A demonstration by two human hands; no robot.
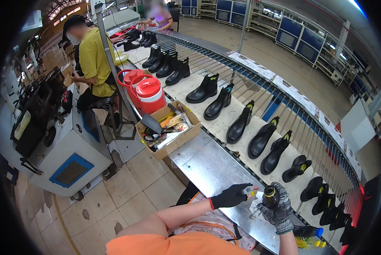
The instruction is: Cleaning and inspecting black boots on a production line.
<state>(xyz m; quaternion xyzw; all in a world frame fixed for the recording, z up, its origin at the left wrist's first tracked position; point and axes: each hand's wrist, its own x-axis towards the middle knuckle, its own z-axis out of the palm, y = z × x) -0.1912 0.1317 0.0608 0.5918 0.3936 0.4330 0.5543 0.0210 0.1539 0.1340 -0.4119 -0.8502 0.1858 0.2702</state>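
Note:
My right hand [280, 212], in a grey knit glove, is wrapped round a dark bottle [268, 198] with a yellowish ring near its open mouth. Just left of the bottle, my left hand [229, 196] in a black glove pinches a small whitish, translucent piece [249, 191] with a bit of yellow on it; its exact kind is not clear. Both hands are above the metal worktop [207, 157], apart from each other. A crumpled white cloth or paper [255, 208] shows beside the right hand.
Black ankle boots [240, 123] line the conveyor [190, 87] beyond the worktop. A cardboard box of tools [169, 146] and red-and-white jugs [150, 94] stand to the left. Bottles with blue [319, 232] and yellow caps lie by my right forearm. Two people work farther off.

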